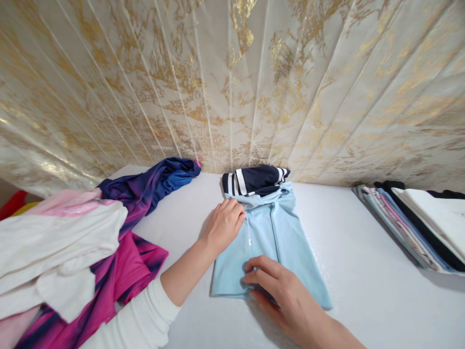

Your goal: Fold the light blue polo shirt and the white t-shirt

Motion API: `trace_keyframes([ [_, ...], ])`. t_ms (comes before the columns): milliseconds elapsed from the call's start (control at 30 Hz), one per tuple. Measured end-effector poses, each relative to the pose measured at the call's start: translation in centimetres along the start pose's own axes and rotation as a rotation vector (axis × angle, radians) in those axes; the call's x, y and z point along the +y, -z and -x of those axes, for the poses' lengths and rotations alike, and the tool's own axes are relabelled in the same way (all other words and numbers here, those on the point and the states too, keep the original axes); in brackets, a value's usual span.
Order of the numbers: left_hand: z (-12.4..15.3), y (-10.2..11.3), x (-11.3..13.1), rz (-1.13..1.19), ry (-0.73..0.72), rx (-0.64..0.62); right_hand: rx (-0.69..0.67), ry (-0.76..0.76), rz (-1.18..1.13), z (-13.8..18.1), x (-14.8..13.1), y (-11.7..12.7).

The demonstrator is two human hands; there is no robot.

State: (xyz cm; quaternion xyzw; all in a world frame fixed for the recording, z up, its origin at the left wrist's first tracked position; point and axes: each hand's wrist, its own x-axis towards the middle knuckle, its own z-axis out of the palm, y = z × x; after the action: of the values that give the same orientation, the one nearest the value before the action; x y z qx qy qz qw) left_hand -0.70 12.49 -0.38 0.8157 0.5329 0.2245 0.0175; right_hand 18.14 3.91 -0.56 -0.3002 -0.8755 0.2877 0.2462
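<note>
A light blue hoodie (pixel 296 252) with drawstrings lies in front of me on the white table, its wider edge toward me. Bunched at its far end is dark navy fabric (pixel 259 179) with white stripes; whether it belongs to the hoodie I cannot tell. At the upper left of the hoodie, my left hand (pixel 225 220) has its fingers closed on the fabric, with the fingertips partly hidden. My right hand (pixel 278 291) is over the near edge, thumb and curved fingers apart, nothing visible between them. Whether it touches the cloth is unclear.
Loose clothes lie in a heap at left: a white garment (pixel 65 237), a magenta and navy garment (pixel 136 264) and a blue-purple piece (pixel 156 182). A stack of folded clothes (pixel 428 223) sits at right. A gold-patterned curtain (pixel 232 87) hangs behind the table (pixel 356 291).
</note>
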Motion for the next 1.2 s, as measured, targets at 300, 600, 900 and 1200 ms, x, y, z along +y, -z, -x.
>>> trace_keyframes([
  [300, 0.0, -0.2, -0.1, 0.018, -0.015, 0.014, 0.016, 0.007, 0.021, -0.3, 0.1, -0.2],
  [600, 0.0, 0.0, 0.1, -0.002, -0.027, 0.014, -0.009, 0.079, 0.068, -0.1, 0.4, -0.4],
  [900, 0.1, -0.2, -0.1, -0.066, -0.042, -0.042, -0.042, 0.1, -0.006, 0.0, 0.1, -0.1],
  [1200, -0.1, 0.2, 0.4, -0.129, -0.041, -0.084, -0.051, 0.05, 0.011, -0.2, -0.5, 1.5],
])
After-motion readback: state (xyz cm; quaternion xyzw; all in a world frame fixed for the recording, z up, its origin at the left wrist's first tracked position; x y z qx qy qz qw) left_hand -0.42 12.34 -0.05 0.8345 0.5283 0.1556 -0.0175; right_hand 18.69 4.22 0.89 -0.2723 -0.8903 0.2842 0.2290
